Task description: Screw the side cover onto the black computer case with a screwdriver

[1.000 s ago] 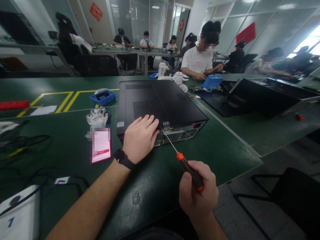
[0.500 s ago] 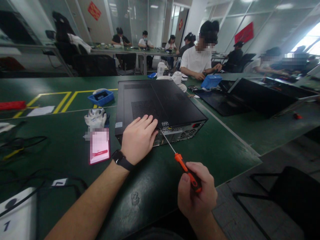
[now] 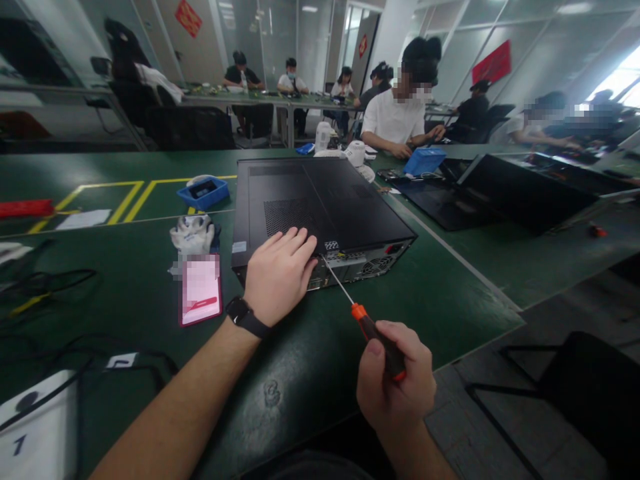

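Observation:
A black desktop computer case [image 3: 350, 200] lies on its side on the green table, its rear panel with the fan grille facing me. My left hand [image 3: 280, 270] rests on the near edge of its top, fingers stretched flat and close together, the thumb by the rear edge. My right hand [image 3: 400, 373] is wrapped round the handle of an orange and black screwdriver [image 3: 367, 320]. The screwdriver's shaft slants up to the left, and its tip meets the upper rear edge of the case beside my left thumb. Whatever lies at the tip is too small to make out.
Left of the case are a phone [image 3: 201, 290], gloves [image 3: 193, 233] and a blue tray [image 3: 205, 193]. Black cables [image 3: 120, 347] cross the left side. An opened case [image 3: 530, 193] and a blue box [image 3: 424, 161] stand at right. A co-worker [image 3: 395, 113] sits opposite.
The screwdriver has turned in my right hand: more of the handle's dark side faces up now. My left hand and the case have stayed in place.

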`<state>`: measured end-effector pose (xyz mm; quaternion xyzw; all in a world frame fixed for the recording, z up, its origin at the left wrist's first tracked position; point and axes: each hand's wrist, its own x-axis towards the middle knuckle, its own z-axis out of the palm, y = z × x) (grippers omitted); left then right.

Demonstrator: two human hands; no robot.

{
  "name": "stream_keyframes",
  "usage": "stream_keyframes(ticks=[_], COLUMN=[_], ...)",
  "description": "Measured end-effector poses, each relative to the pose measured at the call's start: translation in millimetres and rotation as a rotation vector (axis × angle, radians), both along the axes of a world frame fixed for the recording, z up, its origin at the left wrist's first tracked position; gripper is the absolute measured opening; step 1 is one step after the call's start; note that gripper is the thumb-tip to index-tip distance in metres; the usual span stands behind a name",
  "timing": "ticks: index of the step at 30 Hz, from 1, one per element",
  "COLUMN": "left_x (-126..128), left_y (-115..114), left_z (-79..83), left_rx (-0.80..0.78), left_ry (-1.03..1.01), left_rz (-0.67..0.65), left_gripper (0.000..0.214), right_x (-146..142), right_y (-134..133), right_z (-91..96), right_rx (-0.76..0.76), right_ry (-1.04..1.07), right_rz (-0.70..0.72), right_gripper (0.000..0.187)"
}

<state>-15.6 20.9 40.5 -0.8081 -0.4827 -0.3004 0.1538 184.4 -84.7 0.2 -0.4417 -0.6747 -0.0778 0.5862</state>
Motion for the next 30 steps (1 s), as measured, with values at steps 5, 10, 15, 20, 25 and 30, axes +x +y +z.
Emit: stream_keyframes(ticks=[5,10,15,20,25,30], left_x=[1,1,1,0,0,1], left_y=[0,0,0,0,0,0], left_z=[-1.1,-0.6,0.1,-0.3,-0.3,-1.1], left_rx=[0.0,0.01,0.008,0.014,0.017,0.01], left_ry=[0.009,0.015,0.001,0.01,0.012,0.007], left_rz=[0.005,0.006,0.002,0.007,0.003,0.004], left_gripper=[0.034,0.034,0.034,0.034,0.034,0.034], right_x=[5,0,0,0,-3,0], right_y=[-3,1,-2,-1,-1,-3], right_z=[-10.2,-0.8,-1.5,0.1,1.3,-1.8], right_rx=[-0.1,0.017,-0.027,-0.021,-0.003,-0.062], right_ry=[0.065,0.025,-0.002,0.002,0.006,0.023], right_rz=[-0.049,0.053,-0.055,0.045,-0.008,-0.013], right_gripper=[0.027,0.04,0.033,0.032,0.033,0.029])
